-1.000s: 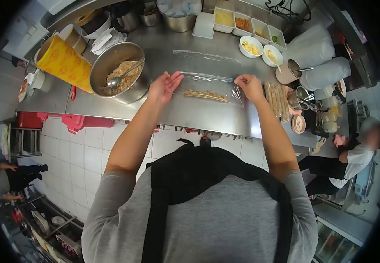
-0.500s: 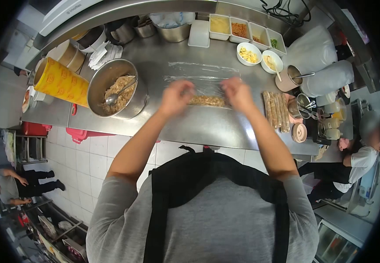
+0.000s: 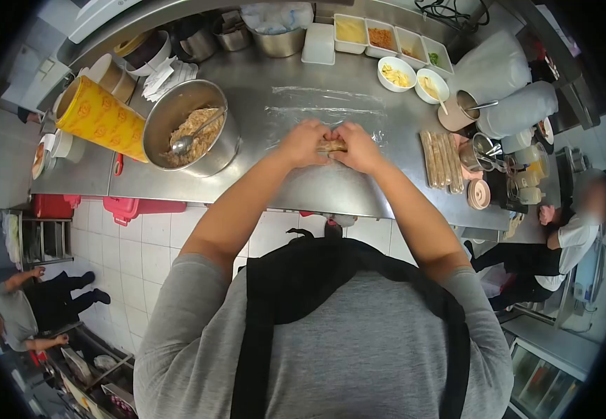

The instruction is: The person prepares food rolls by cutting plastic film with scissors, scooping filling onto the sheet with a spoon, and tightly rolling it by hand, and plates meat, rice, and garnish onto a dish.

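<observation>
Side by side on the steel counter (image 3: 310,192), my left hand (image 3: 304,144) and my right hand (image 3: 359,146) are closed over a film-covered food roll (image 3: 331,146), their fingers nearly touching. Only its middle shows between them; the ends are under my palms. Beyond the hands lies flat clear plastic film (image 3: 324,100). To the left stands a steel pot (image 3: 229,143) holding a light brown mixture (image 3: 196,133) and a spoon (image 3: 183,144). Several wrapped rolls (image 3: 442,160) lie together to the right.
White trays (image 3: 350,47) of ingredients and two white bowls (image 3: 396,74) stand at the back. A yellow patterned container (image 3: 100,119) is left of the pot. Utensil cups (image 3: 481,151) and stacked plastic containers (image 3: 519,112) stand right. One person (image 3: 572,237) is at right, another (image 3: 20,314) at left.
Both hands have come inward from the film's upper edge and closed over the food, which is now mostly covered. The person at left has shifted.
</observation>
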### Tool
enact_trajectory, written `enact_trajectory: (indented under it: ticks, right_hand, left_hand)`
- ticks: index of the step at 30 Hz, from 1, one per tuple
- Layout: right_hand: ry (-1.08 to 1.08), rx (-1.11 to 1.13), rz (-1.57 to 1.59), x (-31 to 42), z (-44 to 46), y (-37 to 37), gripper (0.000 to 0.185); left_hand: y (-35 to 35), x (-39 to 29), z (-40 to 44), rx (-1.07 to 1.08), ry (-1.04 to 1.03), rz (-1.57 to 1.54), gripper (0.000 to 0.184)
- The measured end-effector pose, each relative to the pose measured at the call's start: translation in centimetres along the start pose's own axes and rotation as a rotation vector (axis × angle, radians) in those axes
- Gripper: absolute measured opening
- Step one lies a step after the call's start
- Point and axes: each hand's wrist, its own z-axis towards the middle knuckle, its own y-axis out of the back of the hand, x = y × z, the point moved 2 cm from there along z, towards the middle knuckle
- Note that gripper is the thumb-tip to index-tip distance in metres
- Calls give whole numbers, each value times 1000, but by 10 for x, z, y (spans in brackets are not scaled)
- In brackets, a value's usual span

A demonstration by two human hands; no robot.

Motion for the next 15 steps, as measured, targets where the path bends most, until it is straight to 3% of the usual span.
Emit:
enact_trajectory:
  ticks: [2,5,8,11,15]
  right_hand:
    - [27,-4,5,4,2,-1,34]
    - [-13,-62,24,3,-6,-6,33]
    - [-35,70,12,0,3,-2,31]
    - [-21,-36,-15,11,0,-4,31]
    - [38,-98,11,1,-8,-8,30]
  left_hand:
    - [12,2,-6,-23,60,18,51]
    - [6,8,-22,-146,-58,23,50]
    - [8,28,-14,-18,-69,-117,48]
    - [5,14,-8,-79,-131,-83,46]
    - [-4,9,-14,-139,-56,-36,47]
